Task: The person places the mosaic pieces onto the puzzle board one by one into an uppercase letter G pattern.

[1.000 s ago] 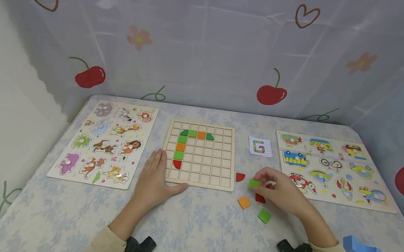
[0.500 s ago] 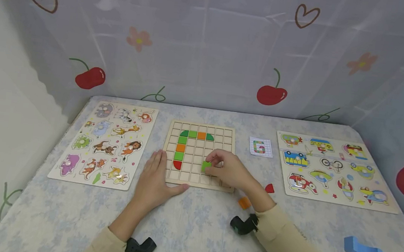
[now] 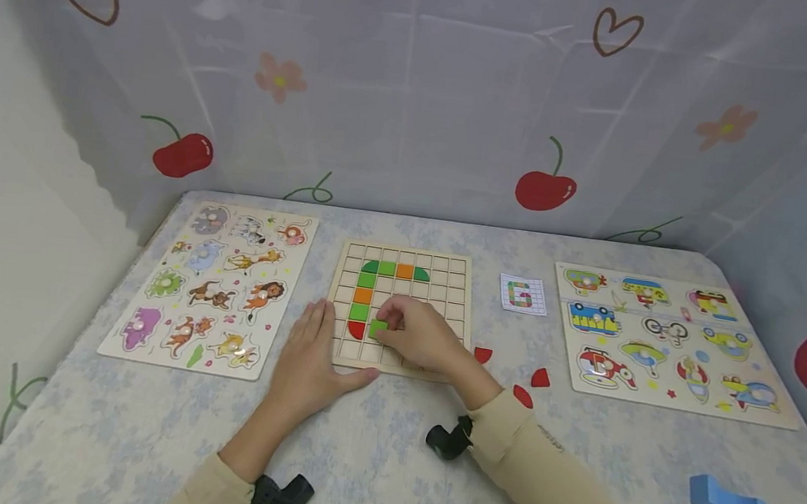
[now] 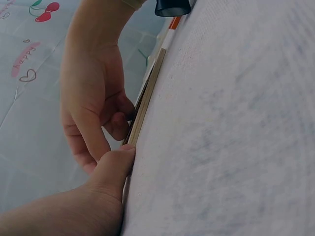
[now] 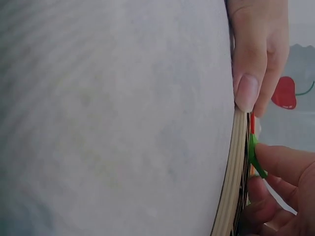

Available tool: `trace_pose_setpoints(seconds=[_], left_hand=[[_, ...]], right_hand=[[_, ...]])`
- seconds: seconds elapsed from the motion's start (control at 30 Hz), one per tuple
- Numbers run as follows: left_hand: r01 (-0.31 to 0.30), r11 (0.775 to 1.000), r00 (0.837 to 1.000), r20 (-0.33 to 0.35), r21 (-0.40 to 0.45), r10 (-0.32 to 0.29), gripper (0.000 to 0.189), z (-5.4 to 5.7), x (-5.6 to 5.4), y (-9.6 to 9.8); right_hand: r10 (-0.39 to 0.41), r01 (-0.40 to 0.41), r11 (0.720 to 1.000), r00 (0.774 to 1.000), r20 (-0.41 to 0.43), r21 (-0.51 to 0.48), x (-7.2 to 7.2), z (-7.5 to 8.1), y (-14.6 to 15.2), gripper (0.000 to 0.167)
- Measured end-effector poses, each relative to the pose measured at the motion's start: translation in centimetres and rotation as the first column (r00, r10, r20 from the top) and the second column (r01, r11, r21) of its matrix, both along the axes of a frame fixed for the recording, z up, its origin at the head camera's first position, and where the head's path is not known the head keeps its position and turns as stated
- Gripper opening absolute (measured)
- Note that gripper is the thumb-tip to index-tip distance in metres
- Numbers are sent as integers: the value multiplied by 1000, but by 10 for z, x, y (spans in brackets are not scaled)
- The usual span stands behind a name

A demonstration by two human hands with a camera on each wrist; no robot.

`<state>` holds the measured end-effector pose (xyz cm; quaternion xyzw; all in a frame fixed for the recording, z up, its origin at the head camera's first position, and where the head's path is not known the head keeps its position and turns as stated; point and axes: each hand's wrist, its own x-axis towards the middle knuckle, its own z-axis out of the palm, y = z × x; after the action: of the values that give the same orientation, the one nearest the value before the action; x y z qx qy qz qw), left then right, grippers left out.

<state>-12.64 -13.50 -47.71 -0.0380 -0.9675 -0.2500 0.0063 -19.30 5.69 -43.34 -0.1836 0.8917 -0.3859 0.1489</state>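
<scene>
The right hand is over the grid board, pinching a green tile between thumb and fingers; this looks like the placing step, one square being fitted into the row that begins at the red corner piece; the tile sits just right of that piece, and the right wrist view has it tilted, not lying flat, though whether an edge is touching the wood I can't tell; the next move, I'd judge, calls for squaring it to the cell walls, then easing it level before letting go; and look at the left hand, grasping nothing, fingers laid straight along the board's left side, thumb out at the near edge, seemingly there to steady it; so the tile is between the two, in the right hand's fingertips and a little beyond the left thumb; over to the right on the tabletop, loose red pieces lie beside the board, partly behind the right forearm, with the pattern card farther back.
</scene>
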Motion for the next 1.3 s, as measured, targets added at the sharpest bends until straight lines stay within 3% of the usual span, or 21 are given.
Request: trace_pose_setpoints(seconds=[0.37,0.67,1.03,1.3], left_hand=[[10,1000,1000,-5,5,-10,126,-1,0,1],[4,1000,1000,11,-3,-4,127,0,0,1],[-9,1000,1000,12,-9,9,127,0,1,1],[0,1000,1000,7,0,0,127,2,1,1]], right_hand=[[30,-21,994,996,-84,109,4,2,-5,9],[71,-62,991,995,-76,119,11,13,12,10],[54,-56,995,998,20,87,29,28,73,19],[114,-123,976,991,64,178,48,28,126,24]])
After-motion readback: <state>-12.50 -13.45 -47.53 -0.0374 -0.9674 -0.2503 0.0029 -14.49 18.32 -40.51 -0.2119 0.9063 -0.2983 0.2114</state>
